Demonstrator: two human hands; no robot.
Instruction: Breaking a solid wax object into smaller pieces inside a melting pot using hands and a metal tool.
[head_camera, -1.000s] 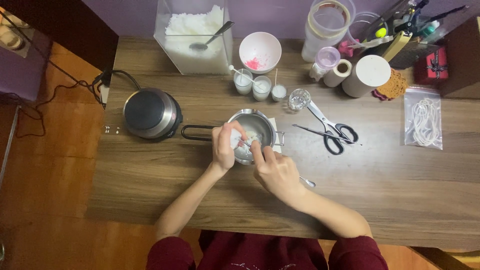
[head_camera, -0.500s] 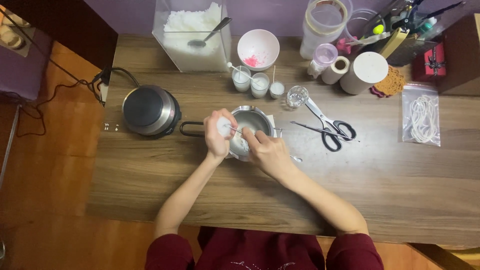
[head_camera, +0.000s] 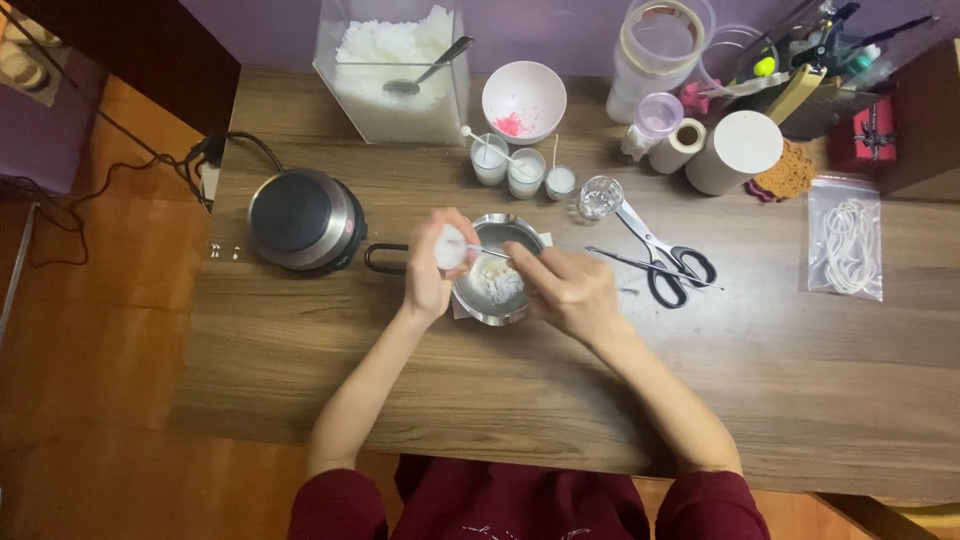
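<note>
Your left hand (head_camera: 432, 268) has lifted off the rim of the small metal pot (head_camera: 495, 268) and now holds a small white cup (head_camera: 449, 246) tilted over the pot's left edge, fingers wrapped round it; half a second ago that hand lay lower and flatter against the pot. Your right hand (head_camera: 570, 290) has stayed at the pot's right side, pinched on a thin metal stirrer (head_camera: 490, 252) whose tip points into the cup's mouth, so it looks as though you are now scraping out what remains in the cup, not steadying the pot. White flaky stuff (head_camera: 498, 285) already lies in the bottom of the pot, and the pot itself sits where it did, on the wooden table (head_camera: 400, 400), its black handle (head_camera: 388, 259) reaching left toward the round hotplate (head_camera: 303, 218) just beside it. By that reading the filling is well along and the pot has not yet gone onto the hotplate. Behind the pot stand three small white-filled jars (head_camera: 522, 170) and an empty glass jar (head_camera: 598, 195); farther back from the pot are the clear bin of white flakes (head_camera: 395, 75) with its spoon, and a white bowl (head_camera: 523, 100) with pink crumbs. To the right of the pot lie the scissors (head_camera: 665, 262), untouched.
</note>
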